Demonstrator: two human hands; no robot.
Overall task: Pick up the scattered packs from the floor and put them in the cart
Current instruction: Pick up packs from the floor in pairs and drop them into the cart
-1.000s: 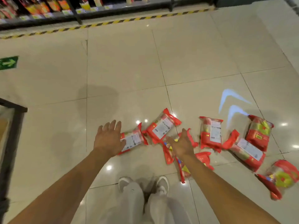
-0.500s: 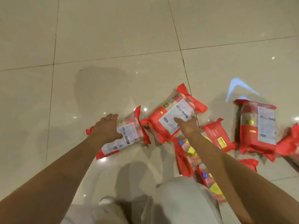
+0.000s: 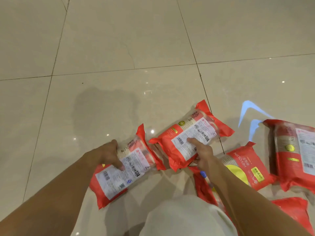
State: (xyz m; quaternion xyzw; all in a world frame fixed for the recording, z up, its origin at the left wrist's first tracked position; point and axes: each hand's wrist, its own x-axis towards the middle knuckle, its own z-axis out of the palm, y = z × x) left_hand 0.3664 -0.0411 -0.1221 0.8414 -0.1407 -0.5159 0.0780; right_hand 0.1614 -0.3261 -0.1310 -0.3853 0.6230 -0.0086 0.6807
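Several red packs with white labels lie on the tiled floor. My left hand [image 3: 109, 155] grips the long side of one red pack [image 3: 129, 169], thumb on its label. My right hand [image 3: 201, 154] holds a second red pack [image 3: 189, 135] at its near end, fingers on the label, and this pack is tilted up off the floor. More packs lie to the right: one with a yellow circle [image 3: 247, 166], one at the right edge [image 3: 294, 150], and others partly hidden under my right arm [image 3: 202, 188]. The cart is out of view.
Glossy beige floor tiles [image 3: 119, 48] stretch ahead and to the left. A blue projected arrow mark [image 3: 250, 113] shines on the floor at the right. My knee in light trousers [image 3: 184, 217] fills the bottom centre.
I have crouched lower and the view has closed in on the floor. Both hands went from reaching to closing on two packs; the right pack has tipped up.
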